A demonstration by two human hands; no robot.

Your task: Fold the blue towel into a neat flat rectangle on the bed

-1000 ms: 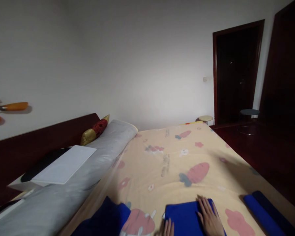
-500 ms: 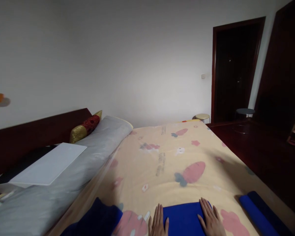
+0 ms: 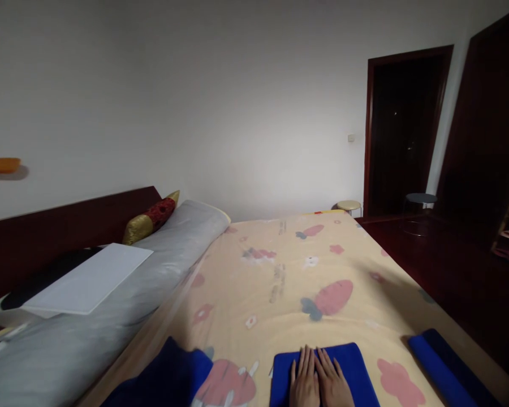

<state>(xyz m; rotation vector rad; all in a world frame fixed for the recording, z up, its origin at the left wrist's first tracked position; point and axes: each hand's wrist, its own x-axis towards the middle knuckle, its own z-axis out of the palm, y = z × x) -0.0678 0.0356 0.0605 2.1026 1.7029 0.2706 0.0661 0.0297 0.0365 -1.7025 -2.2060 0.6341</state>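
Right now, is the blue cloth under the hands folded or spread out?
Folded: the blue cloth is a compact rectangle, both hands flat on it.

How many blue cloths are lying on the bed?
3. One folded cloth lies under both hands at the near edge, a darker one lies to its left, and a rolled one lies at the right edge. Others may be out of frame.
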